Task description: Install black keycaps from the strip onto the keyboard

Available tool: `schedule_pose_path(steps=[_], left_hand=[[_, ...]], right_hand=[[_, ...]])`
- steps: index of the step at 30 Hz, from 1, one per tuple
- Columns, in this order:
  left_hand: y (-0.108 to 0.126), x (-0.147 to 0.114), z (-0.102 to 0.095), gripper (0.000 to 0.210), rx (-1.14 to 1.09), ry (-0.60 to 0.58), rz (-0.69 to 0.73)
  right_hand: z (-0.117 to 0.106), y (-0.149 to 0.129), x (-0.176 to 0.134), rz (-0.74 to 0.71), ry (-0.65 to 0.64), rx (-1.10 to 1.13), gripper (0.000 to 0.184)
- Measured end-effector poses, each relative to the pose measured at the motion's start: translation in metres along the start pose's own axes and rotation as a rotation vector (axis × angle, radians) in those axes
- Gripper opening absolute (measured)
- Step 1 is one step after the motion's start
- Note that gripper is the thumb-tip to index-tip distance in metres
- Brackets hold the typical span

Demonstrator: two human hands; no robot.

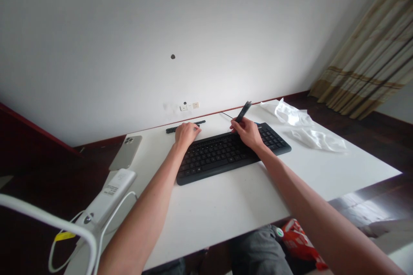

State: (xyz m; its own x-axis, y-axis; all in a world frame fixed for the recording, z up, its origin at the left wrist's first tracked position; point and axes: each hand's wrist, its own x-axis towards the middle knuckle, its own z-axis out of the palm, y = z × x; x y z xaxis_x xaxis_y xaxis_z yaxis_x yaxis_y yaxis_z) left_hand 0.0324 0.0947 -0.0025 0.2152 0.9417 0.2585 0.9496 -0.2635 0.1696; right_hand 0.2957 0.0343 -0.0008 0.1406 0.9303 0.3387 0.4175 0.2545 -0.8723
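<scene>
A black keyboard [219,154] lies at a slant on the white table [222,206]. My right hand [248,132] rests over the keyboard's upper right part, its fingers closed round a dark, thick pen-like tool [243,111] that points up and away. Beyond the keyboard's far left corner is my left hand [187,133], fingers curled together; what they hold, if anything, is too small to tell. Just behind it a long, thin black strip [172,129] lies on the table, partly hidden by that hand.
Crumpled clear plastic bags [290,114] lie on the table's right side. At the left edge are a phone [126,153] and a white power strip [111,191] with cables. A wall with sockets [189,106] stands behind. A red packet [298,240] shows below the front edge.
</scene>
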Motion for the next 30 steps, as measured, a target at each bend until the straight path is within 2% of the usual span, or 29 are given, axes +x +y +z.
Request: schedule_pose_path(steps=[30], left_hand=[[-0.0015, 0.0014, 0.0039, 0.029, -0.014, -0.007, 0.016]], right_hand=[[0.0001, -0.0008, 0.0003, 0.001, -0.004, -0.047, 0.025]])
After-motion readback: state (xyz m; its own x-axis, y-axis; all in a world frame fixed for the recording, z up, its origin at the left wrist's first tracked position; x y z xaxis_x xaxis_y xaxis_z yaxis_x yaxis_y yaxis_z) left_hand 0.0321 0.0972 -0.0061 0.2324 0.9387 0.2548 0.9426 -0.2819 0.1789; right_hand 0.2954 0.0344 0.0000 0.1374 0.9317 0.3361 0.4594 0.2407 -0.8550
